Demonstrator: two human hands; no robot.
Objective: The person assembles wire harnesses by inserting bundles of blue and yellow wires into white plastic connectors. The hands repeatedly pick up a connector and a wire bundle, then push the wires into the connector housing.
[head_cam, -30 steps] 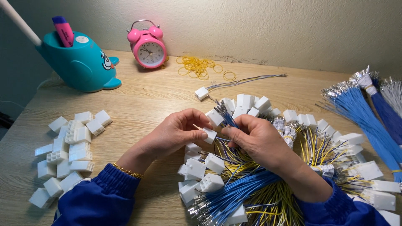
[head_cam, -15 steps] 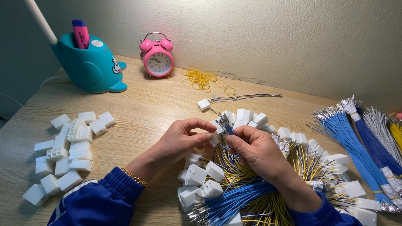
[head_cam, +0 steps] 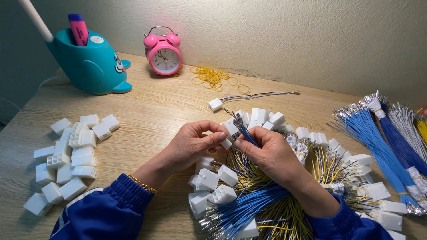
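- Pinched in the left hand [head_cam: 193, 144] grip: one white connector [head_cam: 226, 143], above the wire heap.
- Pinched in the right hand [head_cam: 269, 153] grip: blue wires [head_cam: 243, 131], tips at the connector.
- Beneath: heaped blue-and-yellow harnesses [head_cam: 267, 200] on the wooden surface [head_cam: 151, 111].
- Left: about fifteen loose white housings [head_cam: 71, 155].
- Behind: one pink alarm clock [head_cam: 163, 54], one teal whale holder [head_cam: 91, 64], scattered yellow rubber bands [head_cam: 213, 78].

Single head-worn view, close above the wooden table [head_cam: 147, 111], angled down and forward toward the wall [head_cam: 289, 31]; both hands centred low in frame.
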